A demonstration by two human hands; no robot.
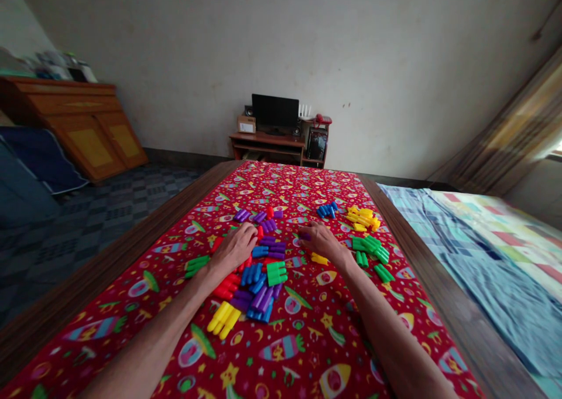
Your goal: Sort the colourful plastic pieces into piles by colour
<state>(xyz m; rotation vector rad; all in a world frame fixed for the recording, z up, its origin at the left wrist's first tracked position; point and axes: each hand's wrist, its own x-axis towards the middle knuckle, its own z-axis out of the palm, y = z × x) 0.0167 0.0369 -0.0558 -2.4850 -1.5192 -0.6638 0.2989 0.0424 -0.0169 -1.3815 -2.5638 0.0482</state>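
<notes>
My left hand rests over the left side of a mixed heap of plastic blocks, fingers curled and close together. A red block shows right by its fingertips; whatever lies under the fingers is hidden. To the right, my right hand is bent down over the cloth, with a purple block at its fingers. Just below that hand lies a yellow block. The heap between my arms holds blue blocks, a green block, purple blocks, red blocks and a yellow block.
Right of my right hand are groups of green blocks, yellow blocks and blue blocks. A red patterned cloth covers the table. Beyond stands a desk with a monitor; a bed is at right.
</notes>
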